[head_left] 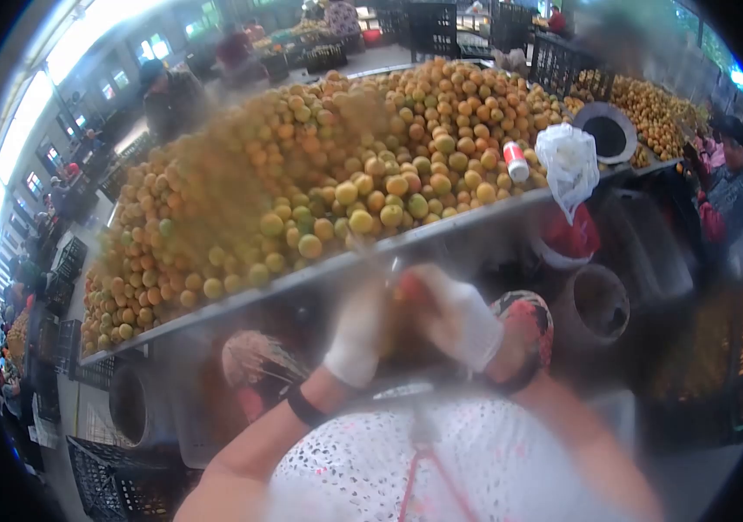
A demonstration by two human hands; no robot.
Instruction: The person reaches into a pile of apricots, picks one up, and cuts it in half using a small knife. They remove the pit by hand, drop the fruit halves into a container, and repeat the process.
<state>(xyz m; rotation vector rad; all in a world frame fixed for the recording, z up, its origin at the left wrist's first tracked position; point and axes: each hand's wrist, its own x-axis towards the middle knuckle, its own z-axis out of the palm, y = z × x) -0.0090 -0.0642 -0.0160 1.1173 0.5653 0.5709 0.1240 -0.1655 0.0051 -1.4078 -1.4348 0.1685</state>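
My left hand (356,339) and my right hand (463,322), both in white gloves, are close together above my lap, just in front of the metal table's near edge (302,277). A lens smear blurs the fingers of both, which look curled inward. Against the right fingers shows a small reddish-orange thing (408,285), too blurred to name. What the left fingers hold is hidden in the blur. Beyond my hands, a large heap of round yellow-orange fruit (393,184) covers the table.
On the heap's right side lie a red-and-white bottle (516,162), a white plastic bag (568,165) and a dark round basin (606,133). A red bag (569,235) hangs below the rim. Buckets (597,303) and black crates (119,478) stand around me. A person (728,191) is at right.
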